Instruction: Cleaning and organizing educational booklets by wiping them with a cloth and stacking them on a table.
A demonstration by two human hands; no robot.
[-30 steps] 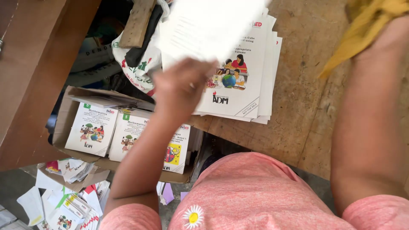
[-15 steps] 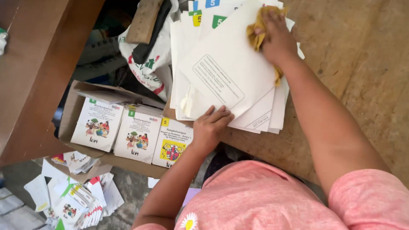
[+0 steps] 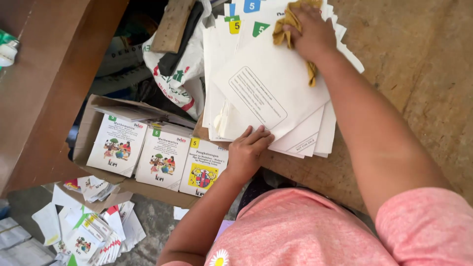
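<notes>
The right hand (image 3: 309,33) presses a crumpled yellow cloth (image 3: 290,24) down onto the far end of a fanned stack of white booklets (image 3: 266,93) that lies on the brown worktop (image 3: 419,88); its grip is closed loosely around the cloth, fingers curled over the bunched fabric, with a tail of the cloth trailing out near the wrist. The topmost booklet lies back cover up and skewed against those under it (a rounded box of small print shows on it), and coloured number tabs peek out at the far edges of the stack. The left hand (image 3: 250,150) lies at the near left corner of the stack, its fingers spread flat and touching the edge of the lower booklets; it holds nothing, the grip open. The stack overhangs the left edge of the worktop. Just left of that hand and lower down, an open cardboard box (image 3: 88,133) holds three rows of booklets with illustrated covers (image 3: 162,157), standing side by side. Beyond the box, at the far left, a white printed sack (image 3: 182,83) slumps beside a wooden plank (image 3: 171,24). On the floor near the box, loose booklets (image 3: 84,231) lie scattered in a heap. A dark brown wooden surface (image 3: 44,93) fills the left side.
</notes>
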